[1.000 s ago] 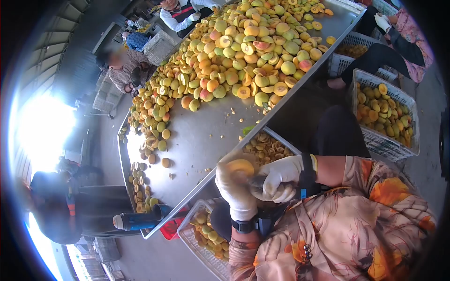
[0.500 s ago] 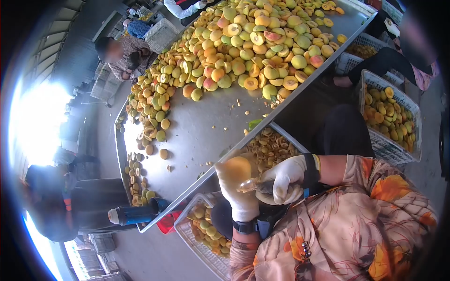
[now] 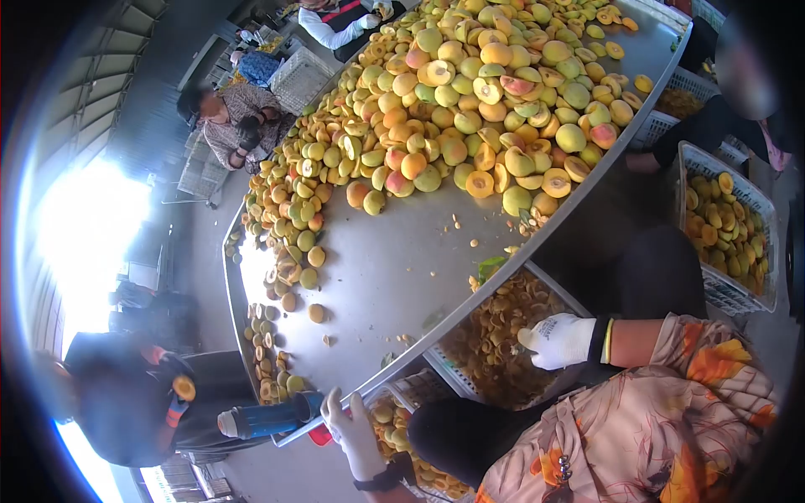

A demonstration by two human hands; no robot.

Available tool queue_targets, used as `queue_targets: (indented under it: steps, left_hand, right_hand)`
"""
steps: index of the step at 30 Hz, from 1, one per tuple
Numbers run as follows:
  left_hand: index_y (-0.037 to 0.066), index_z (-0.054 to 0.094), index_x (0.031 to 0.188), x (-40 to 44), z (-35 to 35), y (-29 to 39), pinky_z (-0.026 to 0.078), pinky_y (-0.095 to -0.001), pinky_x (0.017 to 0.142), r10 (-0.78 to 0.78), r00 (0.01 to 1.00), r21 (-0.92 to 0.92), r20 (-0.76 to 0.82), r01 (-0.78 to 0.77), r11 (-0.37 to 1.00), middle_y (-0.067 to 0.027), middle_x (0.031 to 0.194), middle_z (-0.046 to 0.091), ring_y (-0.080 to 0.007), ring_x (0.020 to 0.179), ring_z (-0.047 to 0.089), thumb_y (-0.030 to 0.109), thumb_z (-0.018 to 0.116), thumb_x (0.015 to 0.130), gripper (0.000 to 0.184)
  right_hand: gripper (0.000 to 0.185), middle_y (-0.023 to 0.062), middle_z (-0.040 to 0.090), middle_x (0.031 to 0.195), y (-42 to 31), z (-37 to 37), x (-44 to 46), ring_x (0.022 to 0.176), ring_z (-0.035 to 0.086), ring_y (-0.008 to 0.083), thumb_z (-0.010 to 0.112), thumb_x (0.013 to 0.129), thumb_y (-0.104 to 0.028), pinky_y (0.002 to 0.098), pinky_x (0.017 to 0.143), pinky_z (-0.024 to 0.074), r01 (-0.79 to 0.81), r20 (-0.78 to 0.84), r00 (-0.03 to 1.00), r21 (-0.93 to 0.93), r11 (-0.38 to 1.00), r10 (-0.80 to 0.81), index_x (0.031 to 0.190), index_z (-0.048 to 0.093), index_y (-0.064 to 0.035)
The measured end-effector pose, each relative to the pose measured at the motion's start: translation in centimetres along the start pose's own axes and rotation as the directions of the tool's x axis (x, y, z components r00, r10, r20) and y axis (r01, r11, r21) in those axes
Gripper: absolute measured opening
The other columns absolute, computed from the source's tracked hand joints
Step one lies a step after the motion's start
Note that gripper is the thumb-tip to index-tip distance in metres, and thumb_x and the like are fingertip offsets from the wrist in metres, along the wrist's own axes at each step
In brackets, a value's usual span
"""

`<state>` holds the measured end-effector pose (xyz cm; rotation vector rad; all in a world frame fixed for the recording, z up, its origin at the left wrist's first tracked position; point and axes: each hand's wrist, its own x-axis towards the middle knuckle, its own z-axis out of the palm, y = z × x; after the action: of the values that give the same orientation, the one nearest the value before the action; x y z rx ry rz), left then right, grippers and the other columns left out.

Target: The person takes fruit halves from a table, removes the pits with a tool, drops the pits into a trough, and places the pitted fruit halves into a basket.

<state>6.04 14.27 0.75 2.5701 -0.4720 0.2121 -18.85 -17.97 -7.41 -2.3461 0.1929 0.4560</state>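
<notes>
My left hand [image 3: 352, 436], in a white glove with a dark band at the wrist, is open with fingers spread. It is beside the table's near edge, above a crate of halved fruit [image 3: 388, 413]. My right hand [image 3: 563, 342], also white-gloved, is closed over a crate of brown pits and scraps [image 3: 503, 327]. What its curled fingers hold, if anything, cannot be made out. A large heap of yellow-green peach-like fruit [image 3: 470, 109], whole and halved, lies on the metal table [image 3: 394, 260].
A blue cylinder [image 3: 260, 421] projects from the table's near left corner. Another crate of fruit halves [image 3: 725, 226] stands at the right. Co-workers are around the table; one person at the left [image 3: 126, 394] holds a fruit half. The raised table rim [image 3: 495, 281] runs diagonally before me.
My hands have moved apart, left toward the lower left, right over the scraps crate. The fruit half in my left hand is gone from it, and the tool seen in my right is no longer discernible.
</notes>
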Motion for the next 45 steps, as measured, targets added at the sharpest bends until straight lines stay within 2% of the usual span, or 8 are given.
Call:
queue_targets:
  steps: [9, 17, 19, 24, 27, 31, 39, 45]
  left_hand:
    - [0.004, 0.051, 0.144, 24.4, 21.7, 15.9, 0.044, -0.0471, 0.107, 0.459, 0.876, -0.047, 0.146, -0.457, 0.888, -0.0259, 0.14, 0.051, -0.0431, 0.127, 0.052, 0.029, 0.072, 0.089, 0.064]
    - [0.0, 0.058, 0.122, 27.5, 28.3, 16.8, 0.048, -0.0476, 0.096, 0.357, 0.915, -0.027, 0.188, -0.359, 0.933, -0.0223, 0.122, 0.06, -0.0409, 0.111, 0.058, 0.033, 0.075, 0.085, 0.052]
    - [-0.002, 0.059, 0.122, 25.6, 27.1, 15.2, 0.051, -0.0367, 0.083, 0.159, 0.899, -0.666, 0.408, 0.175, 0.725, -0.0121, 0.112, 0.064, -0.025, 0.103, 0.062, 0.022, 0.068, 0.091, 0.04]
    - [0.007, 0.049, 0.143, 13.1, 17.1, 16.0, 0.052, -0.038, 0.084, 0.209, 0.764, -0.791, 0.61, 0.601, 0.111, -0.0094, 0.123, 0.061, -0.0246, 0.104, 0.063, 0.021, 0.056, 0.097, 0.049]
    - [0.003, 0.045, 0.148, 5.2, 12.7, 17.2, 0.052, -0.043, 0.091, 0.252, 0.766, -0.798, 0.591, 0.601, 0.045, -0.0133, 0.126, 0.06, -0.0284, 0.112, 0.062, 0.019, 0.056, 0.096, 0.055]
    - [-0.005, 0.045, 0.145, -3.3, 8.3, 20.2, 0.051, -0.0416, 0.101, 0.25, 0.779, -0.811, 0.575, 0.583, 0.045, -0.014, 0.131, 0.058, -0.0265, 0.118, 0.06, 0.021, 0.06, 0.095, 0.059]
    - [-0.005, 0.055, 0.137, -9.9, 5.5, 19.9, 0.048, -0.02, 0.071, 0.19, 0.913, -0.91, 0.362, 0.301, 0.287, -0.0068, 0.107, 0.067, -0.0103, 0.083, 0.063, 0.012, 0.055, 0.093, 0.047]
    - [-0.007, 0.061, 0.13, -12.4, 4.3, 20.0, 0.047, -0.0219, 0.068, 0.193, 0.936, -0.893, 0.293, 0.197, 0.404, -0.0057, 0.103, 0.068, -0.0078, 0.082, 0.058, 0.015, 0.054, 0.094, 0.042]
  right_hand:
    - [0.035, 0.0202, 0.071, 0.086, 2.6, -1.6, -0.1, 0.081, 0.07, 0.0397, 0.045, 0.099, -0.028, 0.051, 0.076, 0.0542, -0.077, 0.304, 0.952, 0.133, 0.988, 0.033, 0.116, 0.059, -0.0011]
    - [0.026, 0.0204, 0.069, 0.081, 2.8, -4.4, -0.3, 0.076, 0.07, 0.0405, 0.05, 0.093, -0.021, 0.0536, 0.068, 0.0529, -0.049, 0.209, 0.978, 0.307, 0.951, -0.017, 0.11, 0.053, -0.0023]
    - [0.025, 0.0208, 0.069, 0.082, 2.1, -3.8, -0.5, 0.076, 0.069, 0.0429, 0.053, 0.095, -0.025, 0.0536, 0.067, 0.0524, 0.011, -0.041, 0.999, 0.296, 0.955, 0.001, 0.106, 0.053, -0.0027]
    - [0.027, 0.0196, 0.069, 0.089, 0.2, -5.5, -0.3, 0.083, 0.069, 0.0404, 0.069, 0.093, -0.019, 0.0459, 0.071, 0.0529, 0.267, -0.552, 0.834, 0.399, 0.877, -0.003, 0.109, 0.054, -0.0039]
    - [0.036, 0.018, 0.067, 0.098, -2.3, -6.7, -0.6, 0.093, 0.069, 0.0359, 0.078, 0.088, -0.016, 0.0432, 0.078, 0.0529, 0.366, -0.682, 0.73, 0.336, 0.868, -0.044, 0.113, 0.055, -0.0036]
    - [0.04, 0.019, 0.064, 0.095, -5.4, -7.1, -1.4, 0.092, 0.066, 0.0397, 0.08, 0.086, -0.019, 0.0454, 0.079, 0.0518, 0.488, -0.733, 0.648, 0.188, 0.853, -0.209, 0.107, 0.051, -0.0032]
    - [0.037, 0.0188, 0.064, 0.089, -8.4, -4.9, -5.0, 0.087, 0.067, 0.0421, 0.074, 0.089, -0.018, 0.0468, 0.075, 0.0522, 0.562, -0.756, 0.575, 0.089, 0.822, -0.312, 0.109, 0.047, -0.004]
    - [0.03, 0.0231, 0.066, 0.091, -9.6, -3.6, -6.3, 0.084, 0.067, 0.0425, 0.067, 0.09, -0.01, 0.0479, 0.07, 0.0518, 0.515, -0.787, 0.51, -0.042, 0.856, -0.346, 0.111, 0.048, -0.0025]
